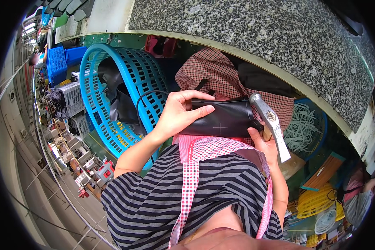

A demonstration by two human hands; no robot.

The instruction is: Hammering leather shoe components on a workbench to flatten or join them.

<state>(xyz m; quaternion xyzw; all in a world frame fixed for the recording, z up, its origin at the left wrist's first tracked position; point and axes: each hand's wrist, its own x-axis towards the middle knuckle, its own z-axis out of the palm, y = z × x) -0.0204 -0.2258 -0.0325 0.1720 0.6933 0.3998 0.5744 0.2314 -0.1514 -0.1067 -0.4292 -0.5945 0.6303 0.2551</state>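
The speckled counter (246, 29) spans the space ahead of you, and the blue basket (124, 74) stands to your left with dark pieces inside. The black piece (231, 116) is in front of your apron (212, 144), between your separated hands. Your left hand (180, 114) grips its left end, thumb on top; your right hand (266, 149) is wrapped around the hammer (267, 116), thumb by the piece's right end. A pale cross (220, 126) marks the piece.

We're spotting a big blue lattice basket (126, 79) standing left of the grip, and speckled stone countertop (237, 25) is stretching out beyond! Right of the grip, pale strips (302, 127) are filling a blue-rimmed tub (324, 129), yellow baskets (316, 202) sitting farther out.
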